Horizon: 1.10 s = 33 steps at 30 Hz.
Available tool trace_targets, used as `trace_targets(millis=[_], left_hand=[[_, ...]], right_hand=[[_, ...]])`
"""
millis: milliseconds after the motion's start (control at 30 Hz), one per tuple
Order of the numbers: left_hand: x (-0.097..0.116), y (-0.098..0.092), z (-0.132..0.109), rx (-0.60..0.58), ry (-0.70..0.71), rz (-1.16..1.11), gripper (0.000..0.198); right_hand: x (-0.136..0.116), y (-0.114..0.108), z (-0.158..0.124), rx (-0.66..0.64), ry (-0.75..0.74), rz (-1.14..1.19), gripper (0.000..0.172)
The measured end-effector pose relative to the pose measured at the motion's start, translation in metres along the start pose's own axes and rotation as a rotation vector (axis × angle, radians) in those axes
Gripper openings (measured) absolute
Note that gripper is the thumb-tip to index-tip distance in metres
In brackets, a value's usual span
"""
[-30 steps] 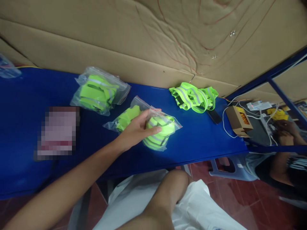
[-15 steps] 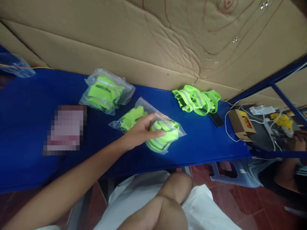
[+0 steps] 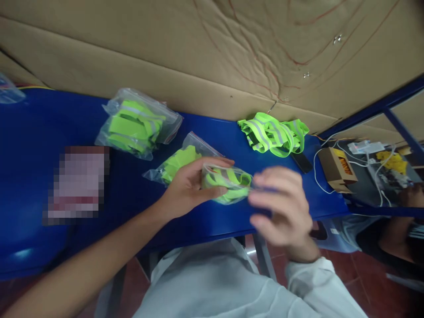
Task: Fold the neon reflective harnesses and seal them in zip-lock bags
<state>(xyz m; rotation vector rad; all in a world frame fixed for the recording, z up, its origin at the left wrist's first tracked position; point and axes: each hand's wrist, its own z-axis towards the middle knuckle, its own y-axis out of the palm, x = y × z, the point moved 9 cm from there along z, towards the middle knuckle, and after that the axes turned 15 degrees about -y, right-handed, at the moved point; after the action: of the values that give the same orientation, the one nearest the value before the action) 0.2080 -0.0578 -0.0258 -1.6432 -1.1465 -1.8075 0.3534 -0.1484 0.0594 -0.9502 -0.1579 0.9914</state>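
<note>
My left hand point(image 3: 191, 184) is closed around a clear zip bag point(image 3: 228, 183) with a rolled neon-yellow reflective strap inside. Its thumb lies across the near side of the bag, held above the blue table. At the bag's right end is my right hand point(image 3: 281, 205), slightly blurred, with fingers stretched and apart. Whether its fingertips touch the plastic I cannot tell. Behind my left hand lies a second bag point(image 3: 180, 161) of neon strap, partly covered. A third filled bag point(image 3: 135, 126) rests farther left. Loose reflective straps point(image 3: 273, 134) are heaped at the table's back right.
A blue table point(image 3: 205, 221) runs along a cardboard wall point(image 3: 132, 62). A pixelated flat item point(image 3: 77, 181) lies at left. Near the straps are a dark phone-like object point(image 3: 301, 162), a small cardboard box point(image 3: 338, 170) and white cables. Another person's arm point(image 3: 394, 240) shows at far right.
My right hand has come into view and moved up to the held bag's right end. My left hand has tilted the bag, so its opening end faces me more.
</note>
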Motion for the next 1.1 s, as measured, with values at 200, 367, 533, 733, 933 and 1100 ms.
trace_targets(millis=[200,367,533,733,933,1100], left_hand=[[0.011,-0.008,0.0,0.092,0.038,0.176,0.048],[0.022,-0.007,-0.001,0.128,0.169,0.375,0.04],[0.022,0.008,-0.006,0.042,0.215,0.442,0.04],[0.016,0.01,-0.004,0.037,0.168,0.394,0.038],[0.006,0.003,0.001,0.021,0.024,0.322,0.045],[0.008,0.005,0.002,-0.004,0.009,0.372,0.043]], right_hand=[[0.059,0.019,0.002,-0.066,-0.038,0.307,0.05],[0.046,0.025,-0.001,-0.016,-0.177,0.202,0.039],[0.034,0.037,-0.003,-0.212,-0.25,0.105,0.039],[0.025,0.028,0.003,-0.233,-0.259,-0.025,0.043],[0.021,0.033,0.008,-0.307,-0.218,-0.059,0.06],[0.019,0.041,0.016,-0.44,-0.235,-0.118,0.047]])
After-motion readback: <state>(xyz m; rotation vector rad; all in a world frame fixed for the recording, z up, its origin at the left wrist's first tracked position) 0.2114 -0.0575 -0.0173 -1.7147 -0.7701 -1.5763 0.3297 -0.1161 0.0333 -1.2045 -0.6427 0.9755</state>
